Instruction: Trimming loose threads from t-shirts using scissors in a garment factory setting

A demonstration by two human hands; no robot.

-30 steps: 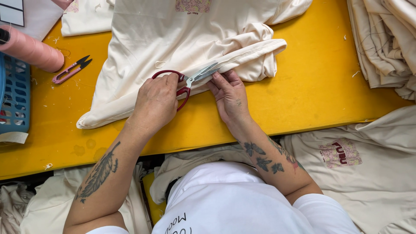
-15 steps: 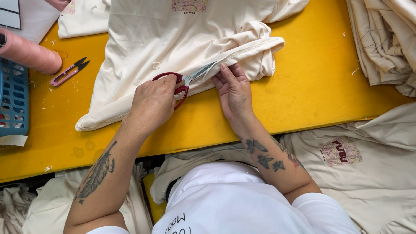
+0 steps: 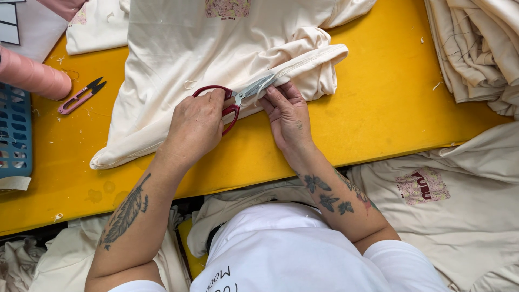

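A cream shirt point(image 3: 184, 59) lies spread on the yellow table point(image 3: 378, 113), its lower part bunched into folds at the right. My left hand point(image 3: 197, 124) grips red-handled scissors point(image 3: 238, 97), whose blades point right along a folded hem of the shirt. Just right of the blades, my right hand point(image 3: 289, 116) lies flat with its fingers pressing the hem down.
Small pink thread snips point(image 3: 81, 96) lie on the table at the left, beside a pink thread cone point(image 3: 32, 75) and a blue basket point(image 3: 15, 135). More cream garments are piled at the top right point(image 3: 476, 48) and below the table's near edge point(image 3: 448, 200).
Both hands and the scissors have slid a little to the right along the hem. The shirt's folds have shifted slightly with them.
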